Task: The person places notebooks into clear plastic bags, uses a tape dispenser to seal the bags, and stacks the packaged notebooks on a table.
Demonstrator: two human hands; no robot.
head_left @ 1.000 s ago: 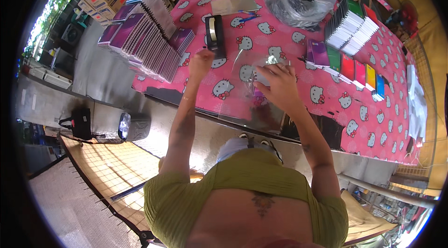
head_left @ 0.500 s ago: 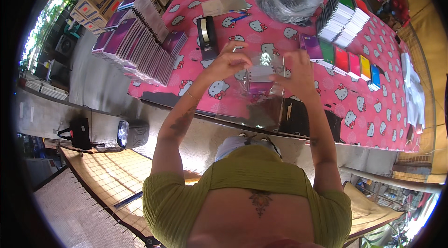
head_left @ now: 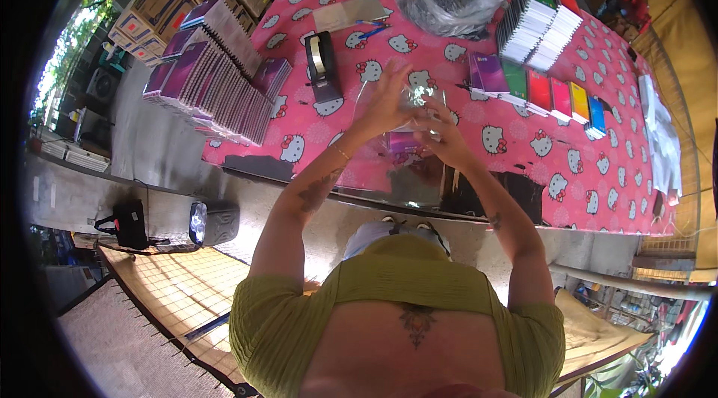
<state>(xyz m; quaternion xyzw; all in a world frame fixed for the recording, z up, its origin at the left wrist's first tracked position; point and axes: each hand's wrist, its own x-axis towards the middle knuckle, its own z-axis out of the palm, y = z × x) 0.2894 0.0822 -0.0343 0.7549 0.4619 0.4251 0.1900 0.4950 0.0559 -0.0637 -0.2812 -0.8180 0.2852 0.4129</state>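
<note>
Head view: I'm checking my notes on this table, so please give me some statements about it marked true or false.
1. The left hand and right hand are both at the clear plastic. True.
2. The black tape dispenser stands to the right of both hands. False: it stands to their left.
3. The blue notebook is to the right of the yellow notebook. True.
4. The tablecloth is plain green. False: it is pink with white cat faces.
</note>
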